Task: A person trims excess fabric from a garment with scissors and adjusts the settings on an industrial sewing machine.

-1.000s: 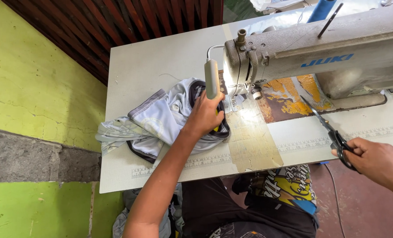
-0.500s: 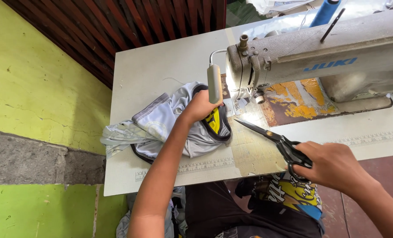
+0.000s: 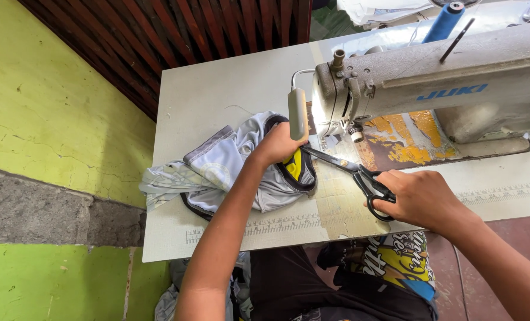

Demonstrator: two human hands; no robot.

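Note:
My left hand (image 3: 281,144) presses and grips a bunched grey garment (image 3: 223,169) with black and yellow trim on the sewing table (image 3: 211,89), just left of the machine's needle area. My right hand (image 3: 420,199) holds black-handled scissors (image 3: 360,175); their blades point left, with the tips close to the garment at my left hand. The grey sewing machine (image 3: 431,77) stands right behind both hands, with a small tube lamp (image 3: 297,113) by its head.
A blue thread spool (image 3: 445,21) sits behind the machine. A ruler strip (image 3: 277,226) runs along the table's front edge. A green and grey wall (image 3: 51,119) is at the left, dark wooden slats (image 3: 217,30) behind. Patterned cloth (image 3: 395,261) lies on my lap.
My right hand has brought the scissors leftward from the table's right side to the garment by the needle. My left hand has stayed on the garment.

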